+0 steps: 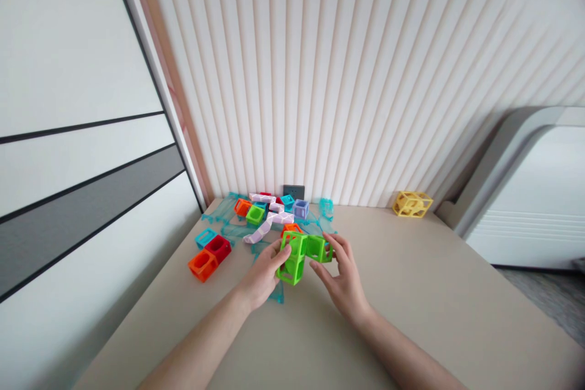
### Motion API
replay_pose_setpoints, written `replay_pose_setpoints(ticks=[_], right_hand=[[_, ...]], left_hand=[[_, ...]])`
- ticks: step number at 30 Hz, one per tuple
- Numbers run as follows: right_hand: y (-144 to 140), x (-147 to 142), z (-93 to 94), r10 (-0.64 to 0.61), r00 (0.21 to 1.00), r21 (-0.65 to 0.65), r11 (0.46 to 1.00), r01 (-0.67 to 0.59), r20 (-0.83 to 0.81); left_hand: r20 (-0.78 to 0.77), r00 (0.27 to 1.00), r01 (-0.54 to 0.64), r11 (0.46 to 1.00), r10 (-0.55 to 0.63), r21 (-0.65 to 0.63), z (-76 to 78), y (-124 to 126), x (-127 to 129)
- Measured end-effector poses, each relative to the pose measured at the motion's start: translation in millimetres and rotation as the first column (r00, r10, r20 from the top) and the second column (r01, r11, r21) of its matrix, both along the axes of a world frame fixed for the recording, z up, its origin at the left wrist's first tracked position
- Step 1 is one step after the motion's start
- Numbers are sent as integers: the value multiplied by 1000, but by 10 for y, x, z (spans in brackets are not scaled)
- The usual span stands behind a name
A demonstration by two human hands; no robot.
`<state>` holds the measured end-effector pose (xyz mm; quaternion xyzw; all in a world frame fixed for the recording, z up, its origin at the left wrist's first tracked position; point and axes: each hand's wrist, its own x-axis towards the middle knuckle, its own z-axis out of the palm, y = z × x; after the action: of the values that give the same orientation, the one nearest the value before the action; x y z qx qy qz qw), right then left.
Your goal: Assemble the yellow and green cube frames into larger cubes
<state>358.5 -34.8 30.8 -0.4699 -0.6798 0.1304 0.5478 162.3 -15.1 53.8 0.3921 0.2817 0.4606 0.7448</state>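
Note:
Both my hands hold a cluster of joined green open-frame cubes just above the beige table. My left hand grips its lower left part with thumb and fingers. My right hand pinches the right-hand cube from the side. Behind the cluster lies a heap of toy parts: an orange cube, a green cube, a lilac cube, pale pink track pieces and clear teal pieces. A flat teal piece pokes out under my left hand.
To the left lie joined orange and red cubes with a teal cube behind. A yellow frame cube stands alone at the back right. A ribbed wall backs the table; a white cabinet stands right.

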Motion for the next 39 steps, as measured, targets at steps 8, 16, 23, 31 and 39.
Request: replay_pose_setpoints(ticks=[8,16,23,31,39], right_hand=[[-38,-3,3,44,999,19,999,-45,32],[-38,-9,4,60,998,75,995,-60,13],[-64,-16,26,107,994,112,988,-107,10],[-53,7,74,53,996,79,995,-59,75],[20,48,-14,52,996,52,997,-56,73]], left_hand=[[-44,998,-40,999,39,-32,43,-2,8],[-46,997,-69,997,68,-25,31,12,9],[-67,994,-92,996,91,-19,33,14,12],[-53,994,-92,996,92,-9,31,23,0],[-80,993,-86,996,88,20,-3,31,-18]])
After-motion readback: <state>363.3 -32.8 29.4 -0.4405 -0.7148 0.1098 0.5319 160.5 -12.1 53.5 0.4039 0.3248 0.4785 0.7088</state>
